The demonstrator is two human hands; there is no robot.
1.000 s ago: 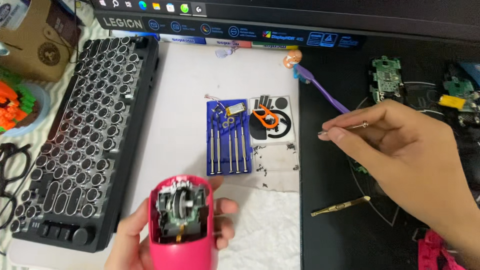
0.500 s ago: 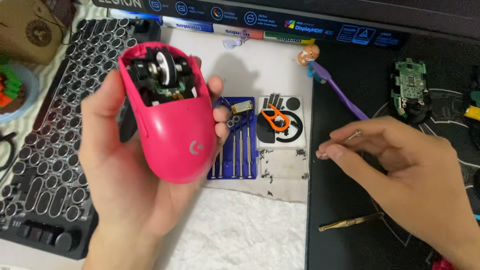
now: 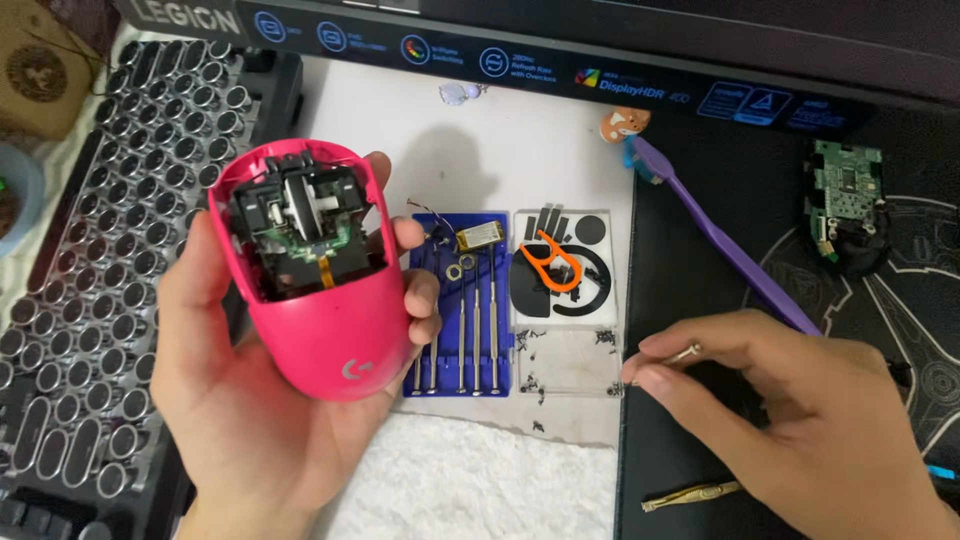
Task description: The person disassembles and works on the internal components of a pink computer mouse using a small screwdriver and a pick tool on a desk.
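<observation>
My left hand (image 3: pixel 250 420) holds a bright pink computer mouse (image 3: pixel 310 270) upright above the desk, its front cover off so the scroll wheel and green board show. My right hand (image 3: pixel 800 420) rests low at the right on a black mat (image 3: pixel 900 300), thumb and forefinger pinched on a thin metal tool (image 3: pixel 685 353) whose tip points toward a clear tray (image 3: pixel 565 360) strewn with tiny screws. Between the hands lies a blue holder (image 3: pixel 460 300) with several slim screwdriver bits.
A round-key keyboard (image 3: pixel 90 300) fills the left. A purple brush (image 3: pixel 730 240), an orange pry tool (image 3: pixel 545 265) on black adhesive pads, a green circuit board (image 3: pixel 848 195), brass tweezers (image 3: pixel 690 493) and a white towel (image 3: pixel 470 490) lie around. A monitor base runs along the top.
My left hand lifted the pink mouse from the bottom edge up into full view and turned it toward me. My right hand sank lower, toward the clear tray, still pinching the metal tool.
</observation>
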